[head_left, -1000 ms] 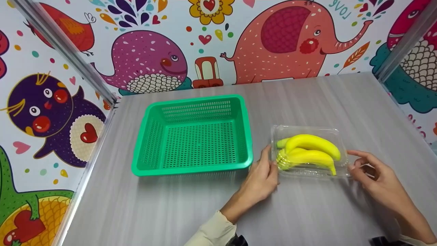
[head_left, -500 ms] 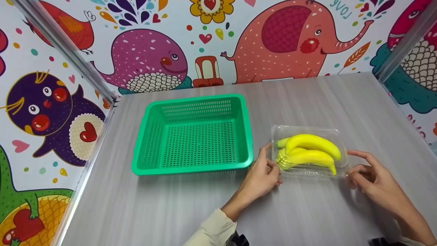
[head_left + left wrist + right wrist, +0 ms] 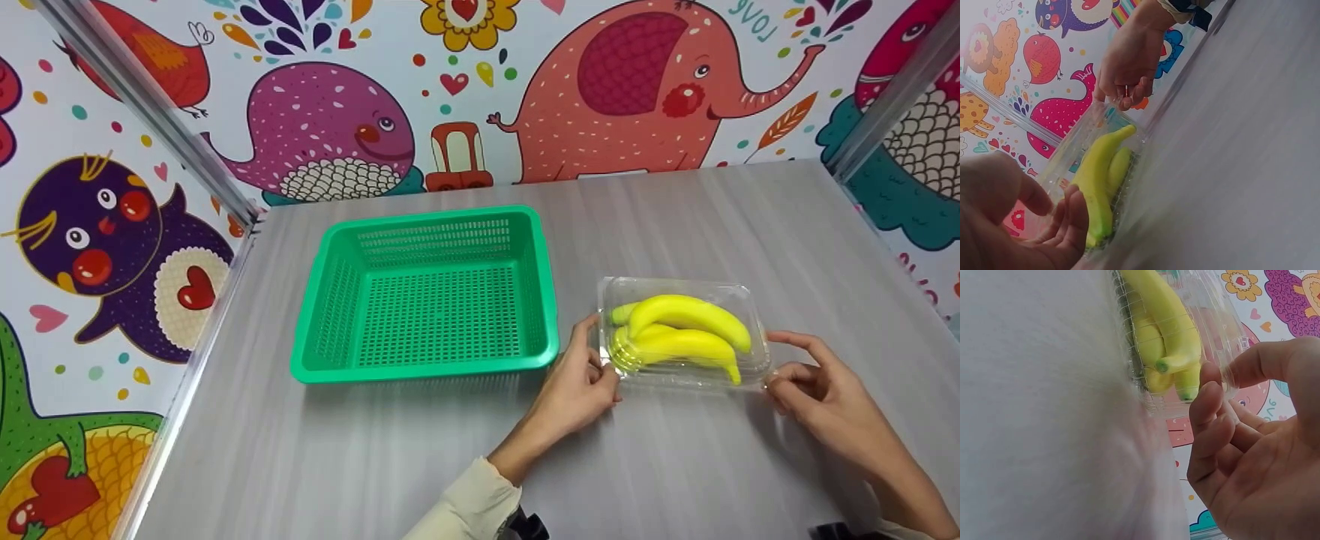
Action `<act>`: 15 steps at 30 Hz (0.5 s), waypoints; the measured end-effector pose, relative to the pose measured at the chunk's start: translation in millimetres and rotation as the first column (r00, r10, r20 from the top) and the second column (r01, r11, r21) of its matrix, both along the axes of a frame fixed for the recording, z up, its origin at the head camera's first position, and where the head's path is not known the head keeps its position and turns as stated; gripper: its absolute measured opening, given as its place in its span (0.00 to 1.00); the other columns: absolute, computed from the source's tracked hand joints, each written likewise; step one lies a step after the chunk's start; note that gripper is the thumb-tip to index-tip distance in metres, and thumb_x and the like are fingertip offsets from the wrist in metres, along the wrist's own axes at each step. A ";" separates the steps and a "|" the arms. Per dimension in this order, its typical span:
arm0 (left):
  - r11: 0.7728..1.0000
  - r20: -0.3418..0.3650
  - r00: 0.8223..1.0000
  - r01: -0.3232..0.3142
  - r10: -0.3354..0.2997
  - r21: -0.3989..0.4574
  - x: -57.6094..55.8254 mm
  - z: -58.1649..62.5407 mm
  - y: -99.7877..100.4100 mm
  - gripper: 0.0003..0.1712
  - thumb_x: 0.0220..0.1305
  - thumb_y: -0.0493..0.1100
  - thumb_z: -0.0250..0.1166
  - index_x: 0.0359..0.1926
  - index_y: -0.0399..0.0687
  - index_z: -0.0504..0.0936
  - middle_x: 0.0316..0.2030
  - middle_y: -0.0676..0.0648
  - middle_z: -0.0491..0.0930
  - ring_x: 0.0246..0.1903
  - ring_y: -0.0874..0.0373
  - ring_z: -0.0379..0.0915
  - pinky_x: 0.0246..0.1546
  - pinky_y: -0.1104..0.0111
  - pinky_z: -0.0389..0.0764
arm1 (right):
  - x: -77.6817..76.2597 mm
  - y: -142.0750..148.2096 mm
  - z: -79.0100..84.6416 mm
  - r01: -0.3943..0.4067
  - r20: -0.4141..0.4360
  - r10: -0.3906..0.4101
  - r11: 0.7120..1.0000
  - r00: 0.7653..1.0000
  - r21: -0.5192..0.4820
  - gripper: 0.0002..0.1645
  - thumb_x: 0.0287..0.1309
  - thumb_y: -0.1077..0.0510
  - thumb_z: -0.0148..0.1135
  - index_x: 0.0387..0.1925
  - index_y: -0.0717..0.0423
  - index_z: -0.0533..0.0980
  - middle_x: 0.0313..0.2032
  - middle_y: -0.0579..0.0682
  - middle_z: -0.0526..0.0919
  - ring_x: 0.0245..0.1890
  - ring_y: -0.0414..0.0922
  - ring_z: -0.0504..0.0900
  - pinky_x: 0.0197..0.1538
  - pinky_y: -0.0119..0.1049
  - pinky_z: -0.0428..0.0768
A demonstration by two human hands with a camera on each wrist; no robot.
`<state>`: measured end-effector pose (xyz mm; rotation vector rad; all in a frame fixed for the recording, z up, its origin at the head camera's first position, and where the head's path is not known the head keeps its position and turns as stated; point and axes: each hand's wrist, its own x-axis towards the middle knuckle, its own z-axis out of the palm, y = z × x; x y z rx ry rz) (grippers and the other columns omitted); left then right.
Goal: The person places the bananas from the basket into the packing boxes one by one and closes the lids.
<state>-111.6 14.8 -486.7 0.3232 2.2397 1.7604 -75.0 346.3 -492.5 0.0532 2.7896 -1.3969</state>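
A clear plastic box (image 3: 686, 289) lies on the table with several yellow bananas (image 3: 679, 345) inside, seen through its lid. The left hand (image 3: 577, 386) grips the box's left end, index finger along the side and thumb near the front corner. At the opposite end the right hand (image 3: 825, 390) pinches the front right corner, its index finger reaching along the right side. In the right wrist view, the fingers (image 3: 1207, 402) meet the box's clear edge beside the banana tips. The left wrist view has both hands at the two ends of the box.
To the left of the box stands a green plastic basket (image 3: 439, 315) with nothing in it. The grey table (image 3: 360, 457) is bounded by cartoon-printed walls (image 3: 465, 90) at the back and sides, with metal strips at the corners.
The left hand's thumb and fingers have shifted slightly at the box's left end. The box, the right hand and the basket stay almost where they were.
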 end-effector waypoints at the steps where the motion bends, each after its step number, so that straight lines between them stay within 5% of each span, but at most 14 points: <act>1: 1.000 -0.002 1.000 0.002 -0.002 0.001 0.0 0.0 0.0 0.43 0.74 0.34 0.61 0.85 0.49 0.56 0.33 0.55 0.78 0.23 0.69 0.81 0.23 0.76 0.78 | 0.3 0.3 -0.1 -0.002 -0.004 0.002 1.000 1.000 -0.004 0.39 0.73 0.68 0.64 0.79 0.55 0.61 0.33 0.53 0.87 0.26 0.47 0.80 0.28 0.34 0.80; 9: 0.998 -0.067 0.997 0.027 -0.030 -0.057 4.5 0.0 -2.7 0.41 0.78 0.37 0.59 0.86 0.47 0.54 0.34 0.54 0.81 0.22 0.71 0.78 0.22 0.77 0.77 | 1.4 2.0 0.8 0.000 0.010 0.000 1.000 1.000 0.013 0.38 0.74 0.66 0.63 0.80 0.55 0.62 0.37 0.54 0.85 0.30 0.49 0.82 0.33 0.32 0.84; 15: 0.965 -0.201 0.971 0.074 -0.127 -0.251 17.6 7.2 -12.2 0.44 0.81 0.42 0.61 0.86 0.35 0.48 0.47 0.45 0.89 0.36 0.70 0.84 0.38 0.77 0.85 | -0.7 -0.4 1.3 0.021 -0.043 -0.017 0.996 0.999 0.088 0.33 0.76 0.62 0.64 0.77 0.55 0.68 0.53 0.51 0.80 0.45 0.31 0.77 0.44 0.18 0.80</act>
